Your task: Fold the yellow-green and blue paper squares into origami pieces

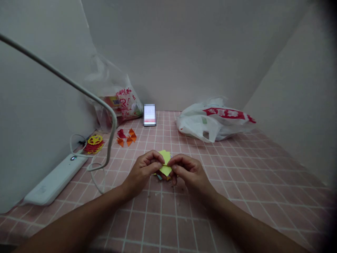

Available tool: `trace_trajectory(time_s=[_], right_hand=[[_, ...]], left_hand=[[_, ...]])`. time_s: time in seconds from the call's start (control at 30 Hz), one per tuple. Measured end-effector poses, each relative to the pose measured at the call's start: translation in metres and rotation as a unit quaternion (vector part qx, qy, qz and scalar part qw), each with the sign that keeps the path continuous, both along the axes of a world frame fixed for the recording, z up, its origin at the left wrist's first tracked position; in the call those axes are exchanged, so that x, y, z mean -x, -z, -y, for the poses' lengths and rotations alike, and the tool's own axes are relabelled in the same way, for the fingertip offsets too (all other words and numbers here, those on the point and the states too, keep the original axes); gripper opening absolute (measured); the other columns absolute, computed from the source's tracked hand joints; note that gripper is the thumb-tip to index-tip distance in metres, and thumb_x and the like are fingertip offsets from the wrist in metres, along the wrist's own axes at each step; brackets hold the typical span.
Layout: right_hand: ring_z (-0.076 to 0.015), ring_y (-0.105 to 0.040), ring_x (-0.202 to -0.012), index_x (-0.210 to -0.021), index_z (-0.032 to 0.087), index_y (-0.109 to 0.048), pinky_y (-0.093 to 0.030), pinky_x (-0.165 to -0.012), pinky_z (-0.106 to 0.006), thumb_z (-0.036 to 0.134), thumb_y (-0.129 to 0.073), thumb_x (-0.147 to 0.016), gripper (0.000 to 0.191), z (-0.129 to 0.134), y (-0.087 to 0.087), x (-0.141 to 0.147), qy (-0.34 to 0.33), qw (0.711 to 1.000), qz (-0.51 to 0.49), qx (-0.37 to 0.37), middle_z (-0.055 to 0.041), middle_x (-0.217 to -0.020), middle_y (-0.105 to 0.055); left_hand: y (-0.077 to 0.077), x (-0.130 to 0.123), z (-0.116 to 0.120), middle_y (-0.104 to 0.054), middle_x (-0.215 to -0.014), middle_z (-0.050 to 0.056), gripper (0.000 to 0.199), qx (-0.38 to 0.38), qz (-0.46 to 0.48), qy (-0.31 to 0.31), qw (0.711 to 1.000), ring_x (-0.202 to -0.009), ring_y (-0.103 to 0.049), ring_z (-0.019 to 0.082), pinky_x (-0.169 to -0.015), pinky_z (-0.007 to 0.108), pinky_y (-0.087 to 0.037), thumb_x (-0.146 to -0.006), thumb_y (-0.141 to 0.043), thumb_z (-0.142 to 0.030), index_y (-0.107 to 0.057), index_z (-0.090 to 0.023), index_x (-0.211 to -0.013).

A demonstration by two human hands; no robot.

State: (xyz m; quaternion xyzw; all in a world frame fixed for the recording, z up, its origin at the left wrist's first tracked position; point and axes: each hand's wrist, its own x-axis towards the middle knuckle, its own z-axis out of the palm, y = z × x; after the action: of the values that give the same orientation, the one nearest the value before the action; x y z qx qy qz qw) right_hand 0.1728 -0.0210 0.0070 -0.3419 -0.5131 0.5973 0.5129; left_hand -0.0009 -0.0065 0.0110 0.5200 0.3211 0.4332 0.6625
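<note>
A small yellow-green paper (165,170) with a crease across it is held between both hands, above the middle of the pink tiled surface (163,225). My left hand (143,172) pinches its left edge with thumb and forefinger. On the right edge, my right hand (192,172) pinches it in the same way. Under the hands lie more coloured pieces, mostly hidden. Several folded orange papers (129,141) and a dark red one (121,133) sit to the left, beyond my left hand.
A lit phone (150,115) stands at the back, between a filled plastic bag (126,102) and a white plastic bag (210,121). At left are red and yellow cut-outs (94,142), a long white device (55,181) and a pale cable (113,130) arching up.
</note>
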Motion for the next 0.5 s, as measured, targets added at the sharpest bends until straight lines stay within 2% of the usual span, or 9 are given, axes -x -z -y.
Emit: trace_trajectory(time_s=[0.27,0.5], right_hand=[[-0.0101,-0.058,-0.048,-0.081,0.018,-0.066,-0.047,-0.049,-0.024,0.021,-0.063,-0.081,0.005,0.0020,-0.0032,-0.0026,0.009,0.998,0.055,-0.037,0.0016,-0.061,-0.063],[-0.0105,-0.058,-0.049,-0.084,0.019,-0.064,-0.048,-0.049,-0.024,0.023,-0.063,-0.082,0.005,0.0012,-0.0021,-0.0030,-0.004,0.998,0.047,-0.030,0.0022,-0.061,-0.062]], left_hand=[[-0.0007,0.0001,0.0007,-0.066,-0.072,-0.001,0.011,-0.015,0.001,0.001,1.000,-0.062,-0.065,0.012,-0.062,0.023,-0.051,-0.086,-0.062,-0.026,-0.059,-0.016,-0.088],[-0.0072,-0.0034,0.0021,-0.064,-0.067,-0.001,0.017,-0.035,-0.039,-0.030,0.998,-0.060,-0.062,0.011,-0.060,0.023,-0.049,-0.080,-0.069,-0.027,-0.058,-0.016,-0.084]])
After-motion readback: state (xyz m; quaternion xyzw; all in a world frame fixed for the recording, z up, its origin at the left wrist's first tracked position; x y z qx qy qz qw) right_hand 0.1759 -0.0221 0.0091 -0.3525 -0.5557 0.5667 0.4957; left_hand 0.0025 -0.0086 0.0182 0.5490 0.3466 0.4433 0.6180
